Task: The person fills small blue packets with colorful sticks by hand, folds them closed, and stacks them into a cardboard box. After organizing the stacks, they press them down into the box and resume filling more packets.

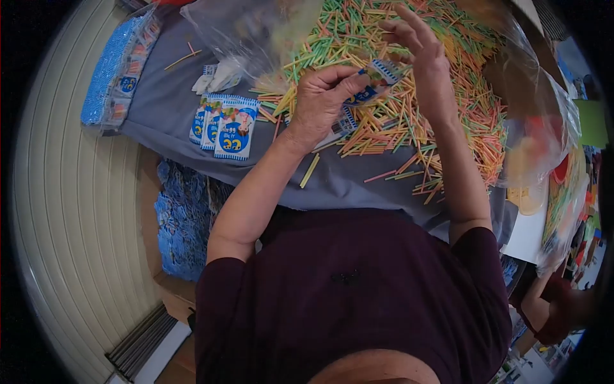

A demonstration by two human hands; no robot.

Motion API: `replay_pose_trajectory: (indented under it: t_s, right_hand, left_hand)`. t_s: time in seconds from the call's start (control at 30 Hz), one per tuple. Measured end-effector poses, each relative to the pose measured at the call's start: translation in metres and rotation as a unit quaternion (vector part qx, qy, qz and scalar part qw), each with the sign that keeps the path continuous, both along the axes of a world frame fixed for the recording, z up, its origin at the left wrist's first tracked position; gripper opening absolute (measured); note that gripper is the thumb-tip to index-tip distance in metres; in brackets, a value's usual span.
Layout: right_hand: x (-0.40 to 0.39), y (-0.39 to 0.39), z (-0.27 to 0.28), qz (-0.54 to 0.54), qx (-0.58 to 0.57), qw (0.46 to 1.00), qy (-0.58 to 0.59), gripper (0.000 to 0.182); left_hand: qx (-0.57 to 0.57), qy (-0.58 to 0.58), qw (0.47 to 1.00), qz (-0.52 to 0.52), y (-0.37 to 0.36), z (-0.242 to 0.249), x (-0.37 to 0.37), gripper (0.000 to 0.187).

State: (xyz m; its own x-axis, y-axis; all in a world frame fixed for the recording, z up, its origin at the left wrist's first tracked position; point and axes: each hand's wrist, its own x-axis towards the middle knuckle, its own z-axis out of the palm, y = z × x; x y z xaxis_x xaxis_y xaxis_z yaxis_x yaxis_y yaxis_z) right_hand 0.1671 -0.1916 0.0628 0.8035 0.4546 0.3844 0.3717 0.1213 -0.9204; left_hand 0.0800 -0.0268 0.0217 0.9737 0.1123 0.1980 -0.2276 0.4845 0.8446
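Observation:
My left hand pinches a small blue-and-white printed packet between thumb and fingers, its far end tilted up to the right. Above a big heap of thin pastel sticks, my right hand is raised with its fingers stretched out and nothing in them. It is close to the packet but apart from it. Under my left wrist, another packet lies partly hidden on the cloth. To the left, several filled packets overlap one another in a small stack.
A grey cloth covers the table. Clear plastic sheeting borders the heap. At the left edge stands a row of bundled packets. Crumpled wrappers and stray sticks lie nearby. Another person's arm shows at the right.

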Motion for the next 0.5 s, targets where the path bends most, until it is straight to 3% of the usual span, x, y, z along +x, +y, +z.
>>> replay_pose_trajectory:
  t_s: [0.07,0.1,0.23,0.33,0.43,0.5]
  right_hand:
    - [-0.013,-0.004,0.003,-0.003,-0.088,0.992,-0.089,0.053]
    - [-0.020,-0.006,0.003,0.051,-0.148,0.984,-0.090,0.046]
    - [-0.029,0.002,-0.013,0.006,-0.101,0.984,-0.147,0.048]
    - [-0.045,0.007,0.010,-0.010,-0.161,0.962,-0.219,0.049]
    - [-0.056,0.015,0.010,0.032,-0.162,0.953,-0.252,0.057]
    - [-0.065,0.024,0.012,0.053,-0.132,0.959,-0.245,0.065]
  left_hand:
    - [-0.017,0.017,1.000,0.000,0.005,0.001,-0.002,0.014]
    - [-0.035,0.027,0.999,-0.004,0.007,0.003,-0.002,0.014]
    - [0.037,0.011,0.999,0.036,0.012,0.002,-0.013,0.019]
    - [0.288,-0.083,0.946,0.125,0.020,0.003,-0.029,0.032]
    - [0.213,-0.067,0.966,0.130,0.028,-0.011,-0.045,0.029]
    - [0.249,-0.099,0.950,0.163,0.038,-0.016,-0.053,0.029]
